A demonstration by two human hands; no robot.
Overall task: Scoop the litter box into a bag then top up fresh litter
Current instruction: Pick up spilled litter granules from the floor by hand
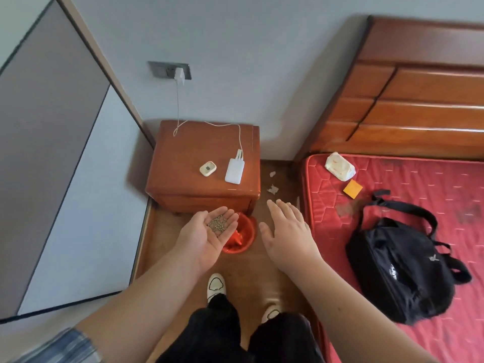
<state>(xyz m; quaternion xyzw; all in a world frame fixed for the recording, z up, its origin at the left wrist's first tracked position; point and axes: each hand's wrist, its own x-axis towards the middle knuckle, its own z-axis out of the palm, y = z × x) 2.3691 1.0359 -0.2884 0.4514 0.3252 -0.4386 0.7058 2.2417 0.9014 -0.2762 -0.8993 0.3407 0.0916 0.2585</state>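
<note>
The left hand (207, 244) keeps its grip open and cupped, palm up, so a small heap of grey litter granules (218, 224) stays put above the small red bin (248, 229) on the floor. The right hand (286, 229) has its grip spread wide and empty, beside the bin. No litter box shows.

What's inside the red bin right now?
The red bin shows crumpled red-orange plastic inside. The left hand, palm up and carrying grey granules, covers the bin's left part, so whatever lies there cannot be seen.

Left hand (209, 231) cupping litter (218, 224) above red bin (243, 231)
</note>
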